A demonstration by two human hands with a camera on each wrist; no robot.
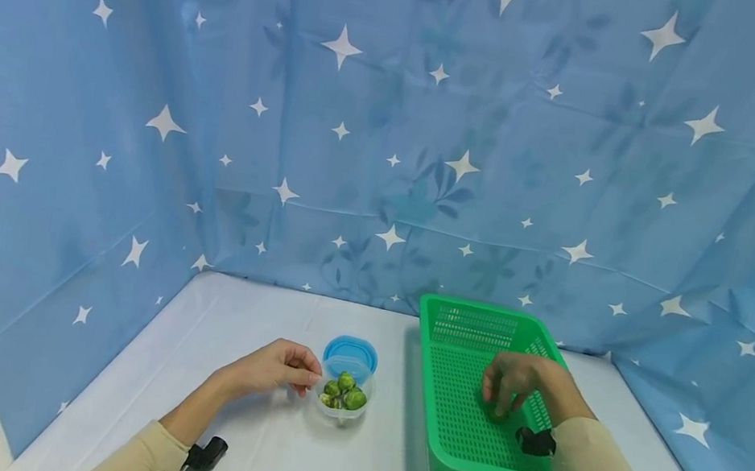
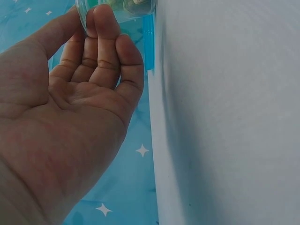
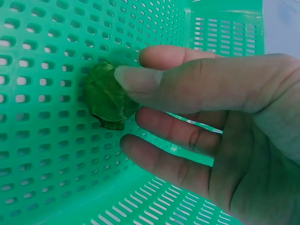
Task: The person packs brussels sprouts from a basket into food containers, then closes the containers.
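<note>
My left hand (image 1: 277,369) holds the rim of a small clear plastic container (image 1: 341,413) between thumb and fingertips, at its left side. Several green Brussels sprouts (image 1: 355,399) sit inside it. Just behind the container is a blue lid (image 1: 352,343). Over to the right, my right hand (image 1: 516,377) reaches down into a green plastic basket (image 1: 460,466). There its thumb and fingertips close around one Brussels sprout (image 3: 105,96) low in the basket, the thumb covering part of it in the right wrist view.
A white tablecloth (image 1: 229,441) covers the table. Behind and along the sides hangs a blue curtain (image 1: 368,104) with white stars. The basket's raised, slotted walls surround the right hand, and its far end stands close to the curtain.
</note>
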